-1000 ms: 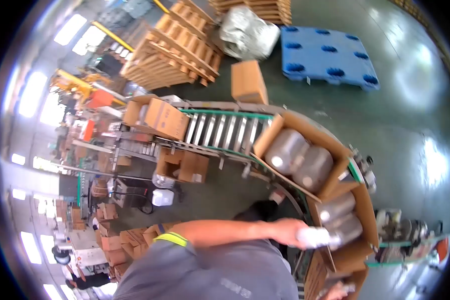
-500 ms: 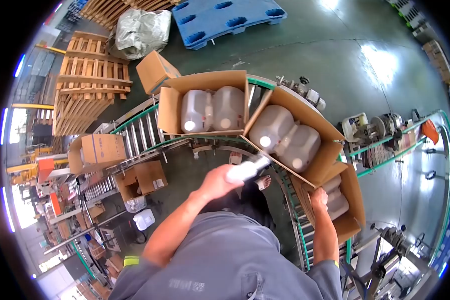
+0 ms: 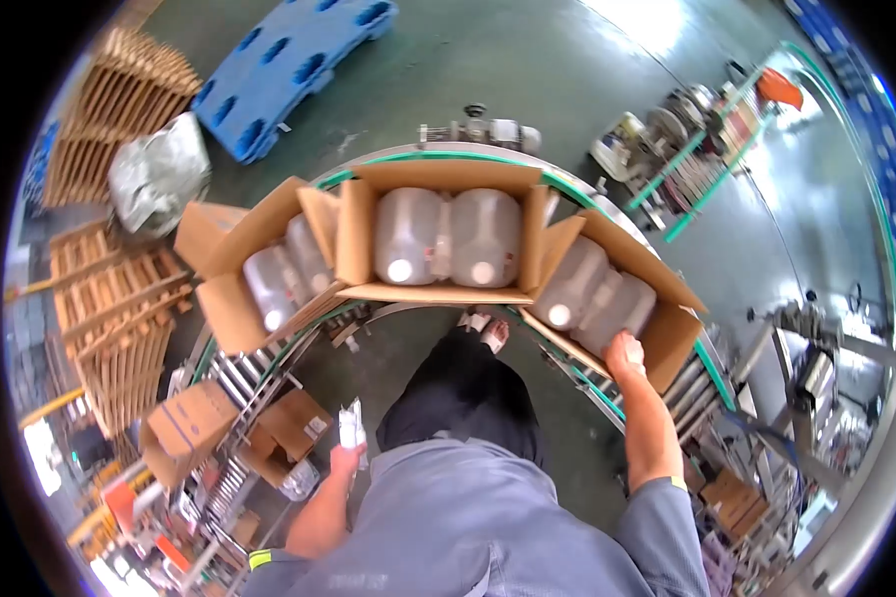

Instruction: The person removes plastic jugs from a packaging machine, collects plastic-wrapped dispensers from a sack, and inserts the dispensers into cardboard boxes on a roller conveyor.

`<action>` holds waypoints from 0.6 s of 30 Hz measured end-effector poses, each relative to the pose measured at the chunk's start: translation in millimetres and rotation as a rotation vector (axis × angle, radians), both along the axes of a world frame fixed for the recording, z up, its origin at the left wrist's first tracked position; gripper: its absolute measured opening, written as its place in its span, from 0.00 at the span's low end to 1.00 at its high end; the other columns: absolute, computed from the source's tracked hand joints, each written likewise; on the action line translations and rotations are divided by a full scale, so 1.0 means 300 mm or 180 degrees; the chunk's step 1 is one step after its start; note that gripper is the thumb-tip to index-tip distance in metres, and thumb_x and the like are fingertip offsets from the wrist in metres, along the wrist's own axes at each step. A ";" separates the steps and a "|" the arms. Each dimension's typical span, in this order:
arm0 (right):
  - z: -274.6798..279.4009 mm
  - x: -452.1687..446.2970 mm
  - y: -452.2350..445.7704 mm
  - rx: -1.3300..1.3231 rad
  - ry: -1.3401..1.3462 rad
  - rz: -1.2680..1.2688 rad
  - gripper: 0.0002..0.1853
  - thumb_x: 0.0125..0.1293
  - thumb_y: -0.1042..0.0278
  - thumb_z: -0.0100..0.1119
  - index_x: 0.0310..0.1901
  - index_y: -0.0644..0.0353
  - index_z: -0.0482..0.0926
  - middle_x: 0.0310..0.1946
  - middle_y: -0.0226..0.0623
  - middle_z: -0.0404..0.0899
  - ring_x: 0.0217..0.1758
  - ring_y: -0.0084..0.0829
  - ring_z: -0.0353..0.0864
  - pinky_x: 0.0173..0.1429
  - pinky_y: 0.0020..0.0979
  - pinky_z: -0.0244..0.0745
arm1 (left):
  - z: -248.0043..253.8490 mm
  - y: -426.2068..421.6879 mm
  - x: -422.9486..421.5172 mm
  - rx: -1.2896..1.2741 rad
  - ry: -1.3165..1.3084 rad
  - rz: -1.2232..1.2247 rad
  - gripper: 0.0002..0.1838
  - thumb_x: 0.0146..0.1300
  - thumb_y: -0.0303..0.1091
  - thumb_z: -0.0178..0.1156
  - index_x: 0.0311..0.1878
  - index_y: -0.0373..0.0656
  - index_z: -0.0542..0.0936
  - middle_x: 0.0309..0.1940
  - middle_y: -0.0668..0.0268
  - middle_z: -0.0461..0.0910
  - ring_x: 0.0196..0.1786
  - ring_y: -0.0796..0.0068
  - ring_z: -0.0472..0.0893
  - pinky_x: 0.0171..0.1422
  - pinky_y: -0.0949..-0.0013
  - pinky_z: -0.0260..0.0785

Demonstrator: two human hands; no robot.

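Observation:
Three open cardboard boxes stand on a curved roller conveyor, each with two translucent white-capped jugs. They are a left box [image 3: 231, 261], a middle box [image 3: 448, 179] and a right box [image 3: 679, 348]. My right hand [image 3: 624, 354] is closed at the near edge of the right box, beside its jug [image 3: 619, 310]; what its fingers grip is too small to make out. My left hand [image 3: 345, 460] is closed round a bundle of white items [image 3: 351, 426], held low at the left, away from the boxes.
Another cardboard box [image 3: 191, 423] sits further down the conveyor [image 3: 231, 376] at the left. Wooden pallets [image 3: 119, 308], a silver-wrapped bundle [image 3: 159, 177] and a blue pallet [image 3: 279, 70] lie beyond. A motor [image 3: 480, 131] juts from the conveyor's far side. Metal machinery [image 3: 816, 378] stands at the right.
The view has turned right, so the boxes appear further left. My left hand has moved away from the boxes to the lower left with the white bundle. My right hand is now at the right box's near edge.

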State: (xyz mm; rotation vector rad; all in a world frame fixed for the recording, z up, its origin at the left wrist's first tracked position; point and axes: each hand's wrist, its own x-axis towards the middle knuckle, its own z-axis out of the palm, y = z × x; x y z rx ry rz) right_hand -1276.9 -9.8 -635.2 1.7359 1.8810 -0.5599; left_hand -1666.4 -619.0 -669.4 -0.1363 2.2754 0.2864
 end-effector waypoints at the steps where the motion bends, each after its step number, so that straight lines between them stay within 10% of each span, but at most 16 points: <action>1: 0.010 -0.010 0.003 -0.0044 -0.0040 -0.0318 0.23 0.55 0.57 0.71 0.44 0.69 0.82 0.47 0.58 0.84 0.53 0.53 0.84 0.59 0.46 0.80 | 0.002 0.065 -0.022 0.0014 -0.0113 -0.0068 0.31 0.48 0.49 0.76 0.48 0.30 0.85 0.43 0.49 0.87 0.48 0.55 0.87 0.53 0.57 0.76; 5: 0.029 -0.031 0.009 -0.0543 0.0635 -0.2760 0.25 0.56 0.56 0.75 0.43 0.74 0.81 0.47 0.53 0.84 0.33 0.38 0.89 0.44 0.38 0.86 | 0.055 0.499 -0.093 0.0650 -0.0223 0.0239 0.21 0.55 0.38 0.73 0.48 0.33 0.86 0.40 0.60 0.88 0.43 0.69 0.86 0.49 0.63 0.76; 7: -0.042 0.030 0.001 -0.0378 0.2050 -0.4020 0.21 0.69 0.68 0.63 0.52 0.81 0.74 0.45 0.60 0.81 0.36 0.50 0.88 0.37 0.37 0.90 | 0.047 0.730 -0.125 0.1050 -0.0377 -0.0168 0.22 0.56 0.39 0.72 0.50 0.34 0.85 0.40 0.62 0.88 0.43 0.72 0.86 0.48 0.64 0.75; 10: 0.131 0.091 -0.001 -0.0703 0.2423 -0.3443 0.20 0.72 0.62 0.61 0.47 0.78 0.79 0.36 0.49 0.86 0.36 0.37 0.90 0.38 0.32 0.88 | 0.041 1.021 -0.094 0.1317 -0.0017 -0.1606 0.22 0.56 0.44 0.73 0.46 0.35 0.85 0.39 0.54 0.88 0.43 0.60 0.88 0.49 0.59 0.76; 12: 0.326 0.101 -0.069 0.0606 0.3048 -0.3281 0.18 0.71 0.61 0.59 0.42 0.73 0.83 0.30 0.45 0.87 0.33 0.31 0.89 0.33 0.28 0.84 | 0.217 1.232 0.015 0.1391 -0.0076 -0.2352 0.22 0.55 0.46 0.73 0.45 0.36 0.85 0.39 0.51 0.87 0.44 0.55 0.87 0.49 0.58 0.76; 18: 0.552 0.567 -0.875 0.1807 0.4037 -0.4116 0.11 0.73 0.66 0.56 0.38 0.65 0.81 0.26 0.34 0.84 0.28 0.21 0.82 0.33 0.25 0.78 | 0.090 1.244 0.301 0.1029 -0.0543 -0.3021 0.21 0.55 0.40 0.73 0.47 0.36 0.85 0.40 0.61 0.87 0.40 0.68 0.85 0.47 0.62 0.77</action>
